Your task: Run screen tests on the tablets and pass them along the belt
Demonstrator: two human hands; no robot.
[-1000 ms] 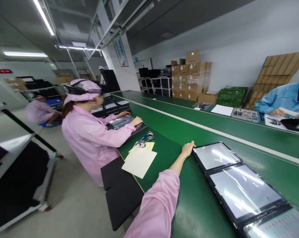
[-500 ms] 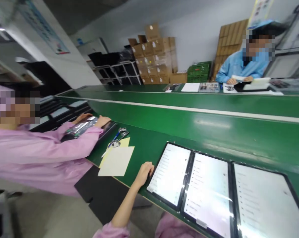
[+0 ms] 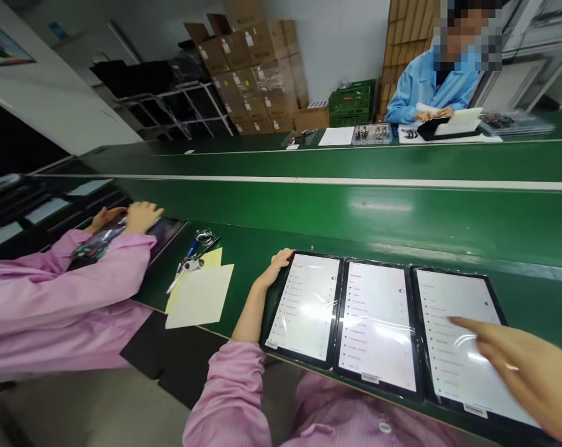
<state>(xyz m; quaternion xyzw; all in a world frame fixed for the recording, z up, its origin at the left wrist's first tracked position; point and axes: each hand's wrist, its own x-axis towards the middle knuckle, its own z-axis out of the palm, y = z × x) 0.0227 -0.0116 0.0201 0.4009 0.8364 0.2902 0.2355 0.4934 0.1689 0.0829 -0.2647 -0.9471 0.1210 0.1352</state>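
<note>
Three tablets lie side by side on the green table, screens lit with white menu lists: a left tablet (image 3: pixel 303 310), a middle tablet (image 3: pixel 376 329) and a right tablet (image 3: pixel 453 354). At the upper left edge of the left tablet rests my left hand (image 3: pixel 275 268), its fingers stretched along that edge; it holds nothing I can see. My right hand (image 3: pixel 523 366) is over the right tablet with the index finger pointing at the list, blurred a little. Whether the fingertip touches the screen I cannot tell. Part of the right tablet is hidden behind this hand.
Left of me lie white paper (image 3: pixel 201 295), yellow paper (image 3: pixel 214 256) and a pen (image 3: pixel 191 248). A co-worker in a pink sleeve (image 3: pixel 104 261) handles a dark, plastic-wrapped item. Across the table (image 3: pixel 281 202) sits a person in blue (image 3: pixel 430 81). Cardboard boxes (image 3: pixel 243 74) stand behind.
My right hand has come into view from the right, over the right tablet. My left hand has moved up along the left tablet's edge. The view has turned down and right.
</note>
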